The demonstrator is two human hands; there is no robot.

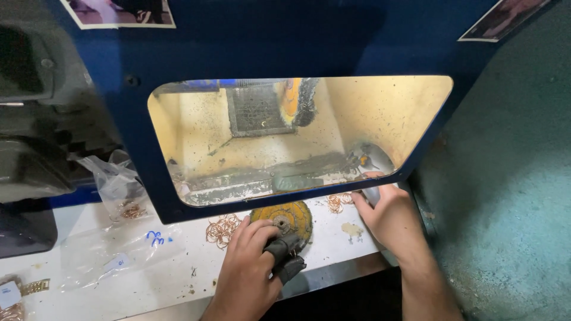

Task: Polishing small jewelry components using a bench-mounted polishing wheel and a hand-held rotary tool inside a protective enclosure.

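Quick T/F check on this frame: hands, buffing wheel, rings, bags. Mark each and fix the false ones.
1. The left hand has dark covers on two fingertips. True.
2. The yellow buffing wheel lies under the blue hood. True, at the hood's lower edge.
3. The right hand rests flat on the white bench, holding nothing. False: it is raised at the hood's right edge, gripping a small grey thing.
4. The copper rings are stacked on the wheel. False: they lie loose on the bench left of it.
5. A clear plastic bag sits at the left. True.
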